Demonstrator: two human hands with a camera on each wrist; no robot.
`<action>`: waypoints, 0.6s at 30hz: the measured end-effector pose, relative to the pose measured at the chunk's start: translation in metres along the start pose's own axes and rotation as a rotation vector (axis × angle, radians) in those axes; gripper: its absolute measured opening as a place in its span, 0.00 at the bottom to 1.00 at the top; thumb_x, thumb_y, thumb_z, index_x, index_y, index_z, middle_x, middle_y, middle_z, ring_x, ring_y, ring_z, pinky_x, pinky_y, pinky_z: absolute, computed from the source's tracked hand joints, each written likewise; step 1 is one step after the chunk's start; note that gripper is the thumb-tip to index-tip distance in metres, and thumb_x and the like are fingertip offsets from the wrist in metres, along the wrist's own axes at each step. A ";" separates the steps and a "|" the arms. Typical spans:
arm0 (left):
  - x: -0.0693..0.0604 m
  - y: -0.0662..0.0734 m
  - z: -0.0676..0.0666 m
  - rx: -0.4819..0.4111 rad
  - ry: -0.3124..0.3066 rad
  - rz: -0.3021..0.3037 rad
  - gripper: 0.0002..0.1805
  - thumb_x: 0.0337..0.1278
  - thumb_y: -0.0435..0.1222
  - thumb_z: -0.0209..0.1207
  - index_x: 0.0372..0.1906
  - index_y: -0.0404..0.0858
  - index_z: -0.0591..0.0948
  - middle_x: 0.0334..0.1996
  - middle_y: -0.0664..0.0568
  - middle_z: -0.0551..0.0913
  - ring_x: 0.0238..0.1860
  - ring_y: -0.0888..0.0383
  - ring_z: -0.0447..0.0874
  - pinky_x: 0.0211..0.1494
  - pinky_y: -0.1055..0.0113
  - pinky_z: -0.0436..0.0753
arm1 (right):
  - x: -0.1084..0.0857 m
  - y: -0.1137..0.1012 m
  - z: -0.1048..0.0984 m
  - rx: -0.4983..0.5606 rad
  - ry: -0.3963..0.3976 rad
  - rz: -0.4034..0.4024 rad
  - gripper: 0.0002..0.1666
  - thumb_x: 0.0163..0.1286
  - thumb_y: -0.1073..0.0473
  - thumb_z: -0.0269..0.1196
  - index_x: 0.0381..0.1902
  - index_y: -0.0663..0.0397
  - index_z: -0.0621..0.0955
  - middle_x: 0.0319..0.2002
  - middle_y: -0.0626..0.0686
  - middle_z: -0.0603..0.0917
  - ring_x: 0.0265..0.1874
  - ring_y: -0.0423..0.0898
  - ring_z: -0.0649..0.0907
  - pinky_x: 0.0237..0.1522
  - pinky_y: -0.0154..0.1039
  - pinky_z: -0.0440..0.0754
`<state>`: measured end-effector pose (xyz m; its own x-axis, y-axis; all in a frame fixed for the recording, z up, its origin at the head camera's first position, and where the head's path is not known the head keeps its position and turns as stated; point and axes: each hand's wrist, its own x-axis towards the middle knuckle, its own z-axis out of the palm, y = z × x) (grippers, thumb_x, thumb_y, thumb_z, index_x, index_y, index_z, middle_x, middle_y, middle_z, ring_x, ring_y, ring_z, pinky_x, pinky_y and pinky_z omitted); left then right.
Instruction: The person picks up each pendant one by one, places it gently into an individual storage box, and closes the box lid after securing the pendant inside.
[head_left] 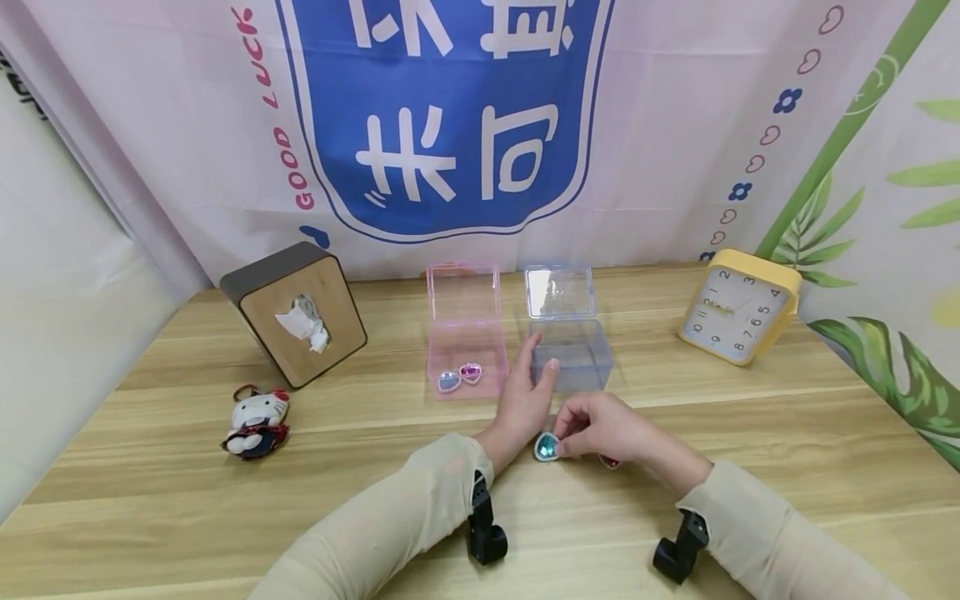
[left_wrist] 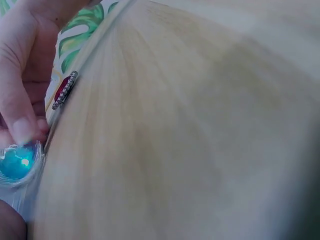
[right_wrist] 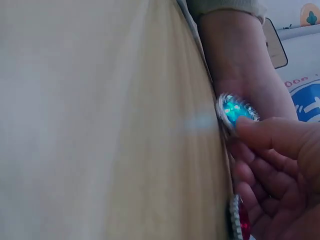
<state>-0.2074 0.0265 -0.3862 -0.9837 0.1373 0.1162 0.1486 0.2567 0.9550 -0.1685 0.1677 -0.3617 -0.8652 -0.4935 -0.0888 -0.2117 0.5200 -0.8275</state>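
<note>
A teal gem with a beaded silver rim point(head_left: 547, 447) is pinched between the thumb and fingers of my right hand point(head_left: 606, 427), just above the table. My left hand point(head_left: 525, 402) lies against the left side of a clear bluish plastic box point(head_left: 585, 358), fingers extended and thumb at its front. The lid point(head_left: 559, 292) of that box stands raised behind it. Partly hidden under my right hand is a red gem point(head_left: 611, 461); it also shows in the right wrist view, a red gem with a beaded edge point(right_wrist: 241, 220).
Left of the bluish box, an open pink box point(head_left: 468, 333) holds a light blue gem point(head_left: 448, 382) and a magenta gem point(head_left: 471, 372). A tissue box point(head_left: 300, 317) and a plush charm point(head_left: 257, 425) stand left. A yellow clock point(head_left: 738, 307) is at the right.
</note>
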 end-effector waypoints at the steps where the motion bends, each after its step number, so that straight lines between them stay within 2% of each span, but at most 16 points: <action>1: 0.000 0.000 0.000 0.002 0.000 -0.004 0.29 0.66 0.43 0.49 0.70 0.51 0.58 0.72 0.49 0.53 0.70 0.48 0.53 0.72 0.50 0.55 | 0.000 0.000 -0.001 0.012 -0.012 0.003 0.07 0.52 0.66 0.68 0.26 0.62 0.79 0.22 0.47 0.79 0.22 0.38 0.74 0.23 0.29 0.73; 4: 0.000 0.000 0.000 0.008 -0.002 -0.012 0.29 0.66 0.43 0.49 0.70 0.53 0.58 0.72 0.50 0.54 0.70 0.48 0.54 0.71 0.49 0.55 | -0.001 0.000 -0.005 0.027 -0.032 0.012 0.06 0.54 0.66 0.66 0.25 0.63 0.79 0.21 0.47 0.79 0.20 0.37 0.74 0.22 0.28 0.73; 10: 0.000 -0.001 0.001 0.000 -0.003 -0.003 0.29 0.65 0.43 0.49 0.70 0.52 0.58 0.72 0.49 0.53 0.70 0.47 0.53 0.71 0.48 0.55 | 0.000 -0.002 -0.004 0.040 -0.037 0.034 0.08 0.55 0.63 0.67 0.29 0.62 0.80 0.23 0.47 0.81 0.23 0.39 0.76 0.24 0.29 0.75; 14: 0.000 -0.001 0.001 0.004 -0.006 -0.010 0.29 0.65 0.44 0.49 0.70 0.54 0.57 0.72 0.51 0.53 0.70 0.48 0.53 0.71 0.49 0.55 | -0.004 -0.002 -0.003 0.031 -0.084 -0.022 0.13 0.53 0.60 0.69 0.34 0.62 0.81 0.30 0.50 0.83 0.29 0.40 0.79 0.32 0.31 0.79; 18: 0.001 -0.001 0.000 0.007 -0.006 -0.020 0.29 0.66 0.44 0.49 0.70 0.55 0.57 0.72 0.52 0.53 0.70 0.48 0.53 0.71 0.49 0.55 | -0.008 0.000 -0.003 -0.064 -0.150 -0.120 0.20 0.50 0.56 0.71 0.41 0.58 0.83 0.39 0.49 0.83 0.39 0.39 0.77 0.45 0.32 0.77</action>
<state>-0.2084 0.0268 -0.3874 -0.9858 0.1381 0.0953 0.1297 0.2663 0.9551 -0.1631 0.1742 -0.3595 -0.7558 -0.6503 -0.0767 -0.3423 0.4922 -0.8004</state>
